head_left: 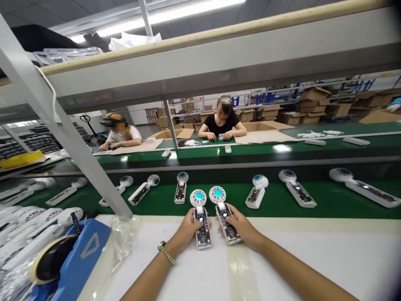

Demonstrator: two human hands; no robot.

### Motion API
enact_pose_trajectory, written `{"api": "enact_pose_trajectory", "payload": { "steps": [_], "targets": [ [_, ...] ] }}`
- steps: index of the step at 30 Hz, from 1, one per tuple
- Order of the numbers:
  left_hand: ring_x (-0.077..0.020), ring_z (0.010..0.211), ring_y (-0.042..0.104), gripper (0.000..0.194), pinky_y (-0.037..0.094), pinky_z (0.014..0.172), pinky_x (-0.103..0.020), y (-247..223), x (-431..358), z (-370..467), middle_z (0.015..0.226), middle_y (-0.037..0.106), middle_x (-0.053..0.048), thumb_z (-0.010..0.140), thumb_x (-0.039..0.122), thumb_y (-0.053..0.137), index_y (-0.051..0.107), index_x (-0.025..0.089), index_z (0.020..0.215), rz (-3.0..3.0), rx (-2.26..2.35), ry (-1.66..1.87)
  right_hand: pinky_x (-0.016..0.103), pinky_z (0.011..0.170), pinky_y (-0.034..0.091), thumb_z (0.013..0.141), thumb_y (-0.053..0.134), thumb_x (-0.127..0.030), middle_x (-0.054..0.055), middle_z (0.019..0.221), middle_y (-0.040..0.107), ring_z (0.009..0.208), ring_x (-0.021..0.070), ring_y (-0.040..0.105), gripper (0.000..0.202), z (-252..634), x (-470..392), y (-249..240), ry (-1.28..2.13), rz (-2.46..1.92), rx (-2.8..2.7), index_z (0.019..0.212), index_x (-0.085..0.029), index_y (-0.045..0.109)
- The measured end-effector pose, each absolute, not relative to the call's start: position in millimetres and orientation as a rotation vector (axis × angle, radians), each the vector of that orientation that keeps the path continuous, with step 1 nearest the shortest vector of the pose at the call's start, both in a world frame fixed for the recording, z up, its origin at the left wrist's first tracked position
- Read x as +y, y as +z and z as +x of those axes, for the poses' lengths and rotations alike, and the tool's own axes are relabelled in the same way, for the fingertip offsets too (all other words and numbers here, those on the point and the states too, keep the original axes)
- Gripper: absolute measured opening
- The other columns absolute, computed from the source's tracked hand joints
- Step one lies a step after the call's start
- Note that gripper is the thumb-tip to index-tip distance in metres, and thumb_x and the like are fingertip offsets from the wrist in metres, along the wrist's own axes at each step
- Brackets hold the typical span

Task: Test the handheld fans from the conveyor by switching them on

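My left hand [187, 229] is closed around a white handheld fan [203, 234], its thumb lying on the lit spot of the dark inner panel. A second handheld fan [230, 234] is in my right hand [242, 225], also with the thumb on its panel near a small light. Both have a round white head with a bright blue centre and a body showing circuit parts. They are held upright side by side, slightly apart, above the white work surface [175, 271]. My fingers behind the bodies are mostly hidden.
Several similar fans lie along the green conveyor belt [219, 209]. At left, a blue tape dispenser [84, 255] stands by piled white fans [28, 230] and a plastic bag [122, 238]. A slanted metal post [72, 138] and overhead shelf [219, 62] frame the station. Two people sit across.
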State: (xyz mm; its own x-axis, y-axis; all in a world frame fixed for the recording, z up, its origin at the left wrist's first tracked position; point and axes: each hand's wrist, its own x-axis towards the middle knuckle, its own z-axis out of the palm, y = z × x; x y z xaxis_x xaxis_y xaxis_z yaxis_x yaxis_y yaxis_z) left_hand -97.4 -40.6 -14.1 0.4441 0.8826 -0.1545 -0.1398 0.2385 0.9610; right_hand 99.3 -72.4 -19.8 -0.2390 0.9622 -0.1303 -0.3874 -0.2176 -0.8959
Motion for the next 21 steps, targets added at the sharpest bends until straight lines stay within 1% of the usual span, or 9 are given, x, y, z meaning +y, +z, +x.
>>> {"api": "enact_pose_trajectory", "payload": {
  "steps": [3,5,10,14,18,21],
  "targets": [
    [-0.0234,0.082,0.062,0.048,0.045,0.076,-0.039,-12.9,-42.0,-97.1,0.085,0.064,-0.008,0.066,0.027,0.068,0.040,0.017,0.105,1.124,0.841,0.826,0.036,0.063,0.050,0.078,0.056,-0.033,0.006,0.101,0.060,0.076,0.0202,0.064,0.048,100.7,-71.9,-23.9,1.666,-0.889,-1.009,0.120,-0.026,0.035],
    [-0.0240,0.084,0.062,0.048,0.045,0.078,-0.040,-12.5,-42.4,-96.4,0.087,0.063,-0.008,0.066,0.027,0.068,0.041,0.017,0.104,1.116,0.856,0.838,0.037,0.065,0.050,0.078,0.057,-0.033,0.006,0.099,0.060,0.078,0.0210,0.063,0.049,101.3,-71.7,-26.0,1.658,-0.881,-1.031,0.121,-0.026,0.035],
    [-0.0255,0.090,0.061,0.047,0.046,0.078,-0.041,-12.9,-42.5,-95.9,0.092,0.062,-0.009,0.067,0.024,0.067,0.040,0.017,0.104,1.103,0.862,0.826,0.036,0.062,0.051,0.075,0.060,-0.037,0.006,0.102,0.058,0.078,0.0222,0.063,0.053,100.4,-71.8,-28.7,1.637,-0.890,-1.006,0.120,-0.026,0.035],
    [-0.0254,0.089,0.061,0.045,0.046,0.077,-0.039,-13.8,-42.4,-95.7,0.089,0.064,-0.009,0.068,0.023,0.066,0.040,0.016,0.104,1.108,0.884,0.836,0.037,0.062,0.050,0.074,0.062,-0.038,0.005,0.095,0.058,0.079,0.0234,0.063,0.054,99.9,-72.8,-26.6,1.642,-0.894,-0.988,0.120,-0.027,0.035],
    [-0.0253,0.091,0.061,0.045,0.044,0.080,-0.039,-13.7,-43.1,-95.9,0.088,0.064,-0.009,0.067,0.023,0.066,0.042,0.016,0.104,1.106,0.871,0.838,0.036,0.062,0.051,0.073,0.062,-0.038,0.003,0.091,0.058,0.077,0.0230,0.063,0.049,100.2,-73.0,-24.0,1.638,-0.876,-0.995,0.115,-0.025,0.039],
    [-0.0249,0.090,0.061,0.042,0.044,0.080,-0.039,-14.7,-43.4,-95.7,0.090,0.064,-0.010,0.067,0.022,0.066,0.043,0.016,0.103,1.110,0.853,0.853,0.035,0.060,0.052,0.075,0.060,-0.033,0.002,0.085,0.061,0.070,0.0205,0.064,0.051,99.3,-71.8,-24.6,1.639,-0.898,-0.969,0.118,-0.025,0.035]
  ]
}}
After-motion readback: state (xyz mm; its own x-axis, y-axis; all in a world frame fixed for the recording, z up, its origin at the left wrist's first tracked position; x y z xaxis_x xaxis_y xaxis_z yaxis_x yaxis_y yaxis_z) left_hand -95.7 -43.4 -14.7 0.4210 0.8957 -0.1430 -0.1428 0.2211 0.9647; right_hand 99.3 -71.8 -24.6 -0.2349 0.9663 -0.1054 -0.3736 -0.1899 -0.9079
